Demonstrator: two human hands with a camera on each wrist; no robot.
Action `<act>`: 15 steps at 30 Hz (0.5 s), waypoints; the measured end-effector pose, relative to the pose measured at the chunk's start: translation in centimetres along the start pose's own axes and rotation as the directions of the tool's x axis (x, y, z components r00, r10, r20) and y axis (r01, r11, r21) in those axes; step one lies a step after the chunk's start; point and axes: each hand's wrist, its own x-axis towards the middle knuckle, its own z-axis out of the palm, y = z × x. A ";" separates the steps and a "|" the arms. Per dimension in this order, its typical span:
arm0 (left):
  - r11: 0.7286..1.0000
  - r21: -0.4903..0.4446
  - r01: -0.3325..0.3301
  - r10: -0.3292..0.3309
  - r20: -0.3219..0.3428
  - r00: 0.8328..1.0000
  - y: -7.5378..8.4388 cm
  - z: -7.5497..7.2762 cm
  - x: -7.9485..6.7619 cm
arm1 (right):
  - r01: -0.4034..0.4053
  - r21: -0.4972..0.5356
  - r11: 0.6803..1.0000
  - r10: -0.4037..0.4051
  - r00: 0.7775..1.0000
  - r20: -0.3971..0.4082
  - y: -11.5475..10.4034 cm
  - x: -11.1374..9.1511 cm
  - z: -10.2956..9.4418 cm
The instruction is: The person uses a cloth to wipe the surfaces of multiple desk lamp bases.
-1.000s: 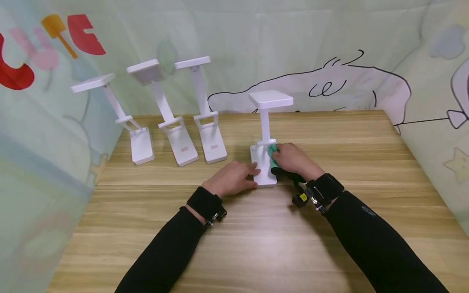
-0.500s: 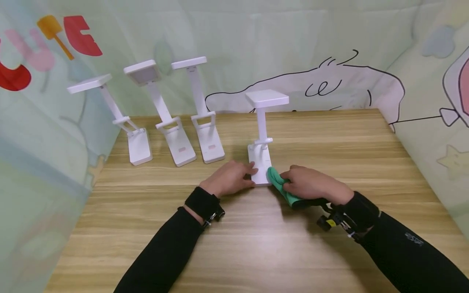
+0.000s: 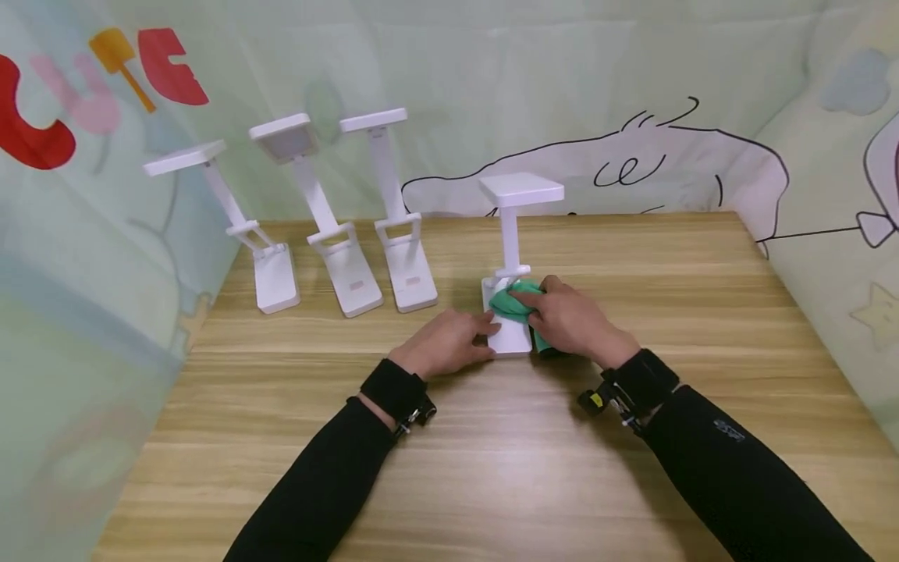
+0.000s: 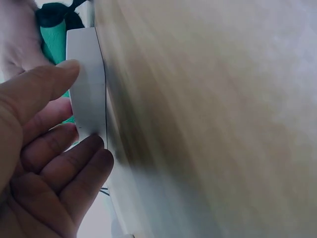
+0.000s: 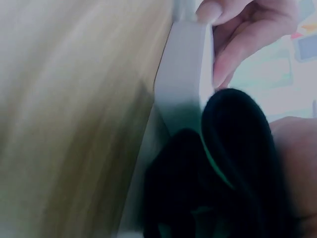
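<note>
A white desk lamp stands upright at mid-table, its flat base toward me. My left hand holds the base's front left corner. In the left wrist view its thumb lies against the near end of the base, with the fingers along the side. My right hand grips a folded green cloth and presses part of it on top of the base, just in front of the lamp's hinge. The rest of the cloth hangs down the base's right side. Its dark edge fills much of the right wrist view.
Three more white desk lamps, a left one, a middle one and a right one, stand in a row at the back left. Behind the wooden table hangs a printed cloth backdrop.
The right hand drew the cloth along the base's right side toward me, then brought it back up onto the base's top. My left hand and the lamp stay in place.
</note>
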 end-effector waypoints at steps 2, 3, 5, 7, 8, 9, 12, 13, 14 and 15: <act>1.000 -0.007 -0.004 0.004 -0.011 1.000 0.0 0.0 -0.1 | 0.013 0.038 0.999 -0.014 1.000 0.020 -0.2 -0.6 0.0; 1.000 -0.007 -0.011 0.010 -0.018 1.000 -0.1 0.0 -0.1 | 0.025 0.063 0.998 -0.027 0.999 0.035 -0.2 -1.1 -0.1; 1.000 -0.004 -0.020 0.020 -0.026 0.999 -0.1 0.1 -0.2 | 0.050 0.115 0.992 -0.059 0.995 0.077 -0.2 -1.9 -0.4; 1.000 -0.002 -0.027 0.027 -0.023 0.999 -0.1 0.1 -0.1 | 0.069 0.183 0.981 -0.095 0.986 0.138 0.1 -2.8 -0.9; 1.000 -0.001 -0.026 0.026 -0.019 0.999 -0.1 0.2 -0.1 | 0.070 0.217 0.974 -0.109 0.979 0.173 0.3 -3.2 -1.2; 1.000 0.001 -0.024 0.024 -0.015 1.000 0.0 0.2 -0.1 | 0.069 0.249 0.966 -0.124 0.969 0.214 0.5 -3.5 -1.5; 1.000 0.003 -0.015 0.015 -0.008 1.000 0.1 0.1 -0.1 | 0.037 0.343 0.939 -0.151 0.938 0.312 1.2 -3.8 -2.7; 1.000 0.004 -0.016 0.016 -0.010 1.000 0.1 0.1 -0.1 | 0.026 0.363 0.931 -0.149 0.937 0.316 1.3 -3.7 -3.0; 1.000 0.000 -0.017 0.017 -0.011 1.000 0.1 0.1 -0.1 | 0.013 0.380 0.925 -0.138 0.943 0.304 1.5 -3.6 -3.2; 1.000 -0.004 -0.021 0.021 -0.016 1.000 0.1 0.1 0.0 | 0.002 0.390 0.921 -0.118 0.955 0.274 1.6 -3.3 -3.2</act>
